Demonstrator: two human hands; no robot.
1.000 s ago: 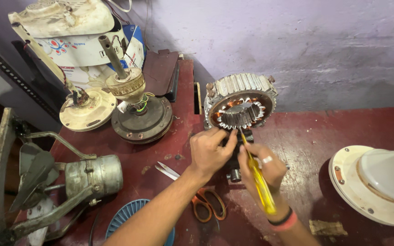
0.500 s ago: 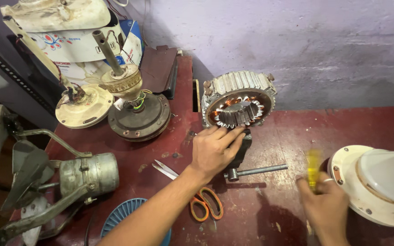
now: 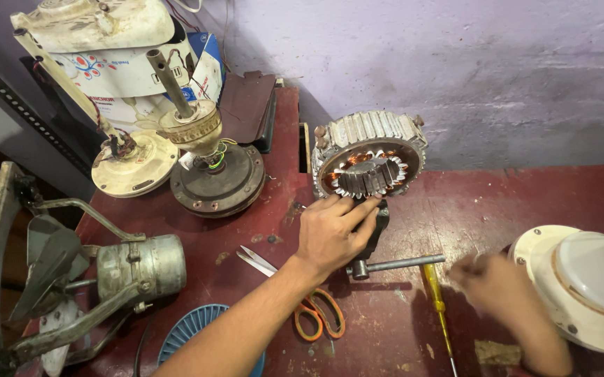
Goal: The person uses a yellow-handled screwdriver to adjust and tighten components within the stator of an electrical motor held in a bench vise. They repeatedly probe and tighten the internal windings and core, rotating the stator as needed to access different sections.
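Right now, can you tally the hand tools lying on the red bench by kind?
Orange-handled scissors: 1
Yellow-handled screwdriver: 1
Total: 2

The left hand (image 3: 330, 234) rests on a black clamp (image 3: 375, 234) below the upright stator (image 3: 370, 162). The blurred right hand (image 3: 494, 286) lies on the red bench (image 3: 525, 195) just right of a yellow screwdriver (image 3: 436, 304).
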